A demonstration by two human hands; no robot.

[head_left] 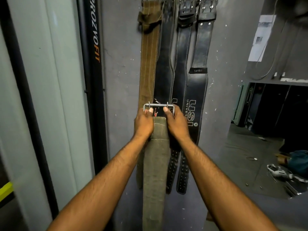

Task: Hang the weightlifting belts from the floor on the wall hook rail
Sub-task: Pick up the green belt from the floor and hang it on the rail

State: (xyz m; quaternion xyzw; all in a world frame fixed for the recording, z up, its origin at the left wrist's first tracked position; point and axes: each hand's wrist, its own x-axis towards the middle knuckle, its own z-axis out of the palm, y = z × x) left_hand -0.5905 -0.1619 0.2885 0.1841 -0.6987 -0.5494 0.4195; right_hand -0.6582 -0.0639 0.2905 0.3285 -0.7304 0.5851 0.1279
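An olive-green fabric belt hangs down between my forearms, its steel buckle held up in front of the wall. My left hand grips the buckle's left side and my right hand grips its right side. Behind it several belts hang on the grey wall: a brown one at the left and three black leather ones, among them a black USI belt at the right. Their buckles reach the frame's top edge; the hook rail itself is cut off from view.
A black upright post marked PROZVOFIT stands left of the belts, beside a frosted glass panel. At the right the floor holds a teal bag and a white shoe. A dark opening lies beyond.
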